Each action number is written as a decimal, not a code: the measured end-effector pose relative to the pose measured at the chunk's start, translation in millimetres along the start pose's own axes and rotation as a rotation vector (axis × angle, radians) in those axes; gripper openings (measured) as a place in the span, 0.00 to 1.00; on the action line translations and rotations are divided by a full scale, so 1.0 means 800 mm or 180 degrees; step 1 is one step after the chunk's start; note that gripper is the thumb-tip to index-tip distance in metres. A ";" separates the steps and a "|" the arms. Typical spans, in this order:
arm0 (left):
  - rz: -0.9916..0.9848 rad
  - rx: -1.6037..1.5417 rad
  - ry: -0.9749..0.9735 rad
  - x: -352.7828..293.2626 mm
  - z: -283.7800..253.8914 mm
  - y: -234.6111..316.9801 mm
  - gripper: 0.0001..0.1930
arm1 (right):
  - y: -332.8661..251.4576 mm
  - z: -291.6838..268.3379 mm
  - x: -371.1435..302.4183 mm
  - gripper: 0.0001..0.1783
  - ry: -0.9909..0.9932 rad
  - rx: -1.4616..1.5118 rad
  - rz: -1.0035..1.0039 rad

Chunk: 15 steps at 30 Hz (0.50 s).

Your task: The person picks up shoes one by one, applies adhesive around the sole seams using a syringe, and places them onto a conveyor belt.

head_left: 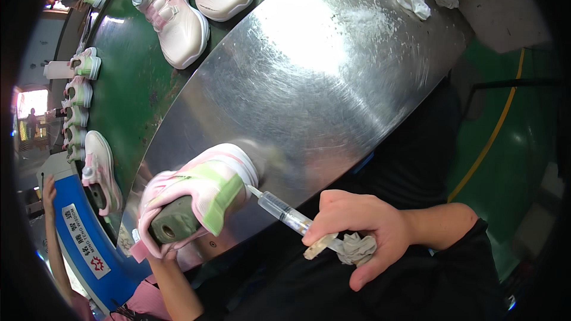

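Insp. note: pink/white shoe (199, 181) in my L hand (168, 255), syringe (282, 208) in my R hand (372, 217).
Shoe tilted at near edge of metal worktop (238, 107); L grasps it, mostly hidden. R curled round syringe, tip at sole edge by green panel (223, 203), contact unclear. Markings: barrel grads; white label (87, 242) w/ dark chars. + red emblem on blue equip. (116, 276), far L.
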<state>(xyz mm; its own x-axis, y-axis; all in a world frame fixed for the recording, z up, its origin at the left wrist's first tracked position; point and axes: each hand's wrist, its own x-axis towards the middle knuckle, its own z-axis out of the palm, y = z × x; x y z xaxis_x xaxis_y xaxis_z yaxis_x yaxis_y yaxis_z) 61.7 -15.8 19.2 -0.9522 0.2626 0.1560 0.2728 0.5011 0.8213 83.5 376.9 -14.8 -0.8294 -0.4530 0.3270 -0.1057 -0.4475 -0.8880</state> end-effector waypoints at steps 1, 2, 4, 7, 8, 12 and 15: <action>0.0318 0.0042 -0.0216 0.005 0.017 0.014 0.21 | 0.004 0.003 0.001 0.37 0.0101 -0.0071 0.0024; -0.0951 -0.1211 0.0496 -0.013 0.019 0.015 0.20 | 0.005 0.001 0.003 0.37 -0.0017 -0.0197 0.0099; -0.2222 -0.2394 0.1220 -0.055 0.007 0.021 0.18 | 0.006 0.006 0.002 0.37 -0.0022 -0.0231 0.0077; -0.2228 -0.2991 0.0958 -0.096 0.007 0.027 0.19 | 0.004 0.011 0.004 0.37 -0.0136 -0.0311 0.0094; -0.2465 -0.2995 0.1104 -0.103 0.015 0.035 0.20 | 0.003 0.013 0.004 0.37 -0.0120 -0.0328 0.0120; -0.2685 -0.3208 0.1024 -0.127 0.050 0.061 0.32 | -0.004 0.018 0.003 0.37 -0.0108 -0.0406 0.0196; -0.2706 -0.3551 0.0907 -0.129 0.081 0.078 0.36 | -0.010 0.027 0.004 0.34 -0.0025 -0.0424 0.0176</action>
<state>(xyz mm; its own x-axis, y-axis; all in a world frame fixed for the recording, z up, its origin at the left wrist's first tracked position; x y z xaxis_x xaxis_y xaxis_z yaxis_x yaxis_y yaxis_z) 185.9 41.8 18.9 -0.7998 -0.0217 -0.5999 -0.5057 -0.5142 0.6928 93.6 362.2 0.0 -0.8317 -0.4804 0.2784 -0.1321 -0.3157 -0.9396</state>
